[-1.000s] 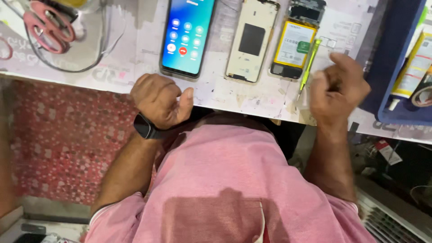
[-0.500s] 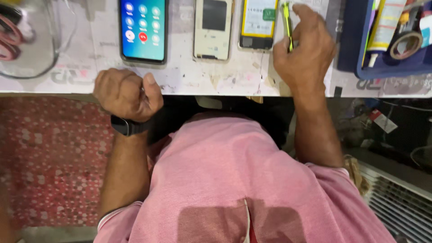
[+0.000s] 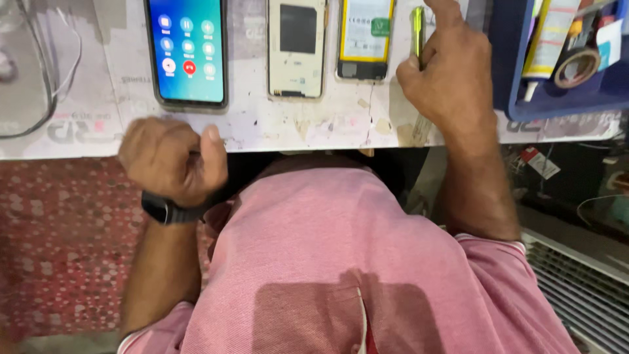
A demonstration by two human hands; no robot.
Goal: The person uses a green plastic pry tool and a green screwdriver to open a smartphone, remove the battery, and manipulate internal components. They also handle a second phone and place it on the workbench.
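My right hand [image 3: 449, 78] rests on the white worktop [image 3: 314, 128] and grips a thin yellow-green tool [image 3: 417, 33] that points away from me. Just left of it lies an opened phone body [image 3: 364, 36] with its yellow-framed battery showing. A pale phone back cover [image 3: 296, 46] lies further left. A phone with a lit screen [image 3: 187, 49] showing round icons lies left of that. My left hand [image 3: 173, 157] is a closed fist at the worktop's near edge, below the lit phone, with a black watch on the wrist.
A blue tray [image 3: 511, 98] at the right holds a tube and a roll of tape [image 3: 576, 65]. A clear container [image 3: 26, 72] with a white cable sits at the far left. Below the worktop are a red patterned floor [image 3: 59, 249] and a white grille [image 3: 583, 288].
The view has come closer to the worktop. My right hand has moved forward onto it with the tool. My left fist stays at the near edge.
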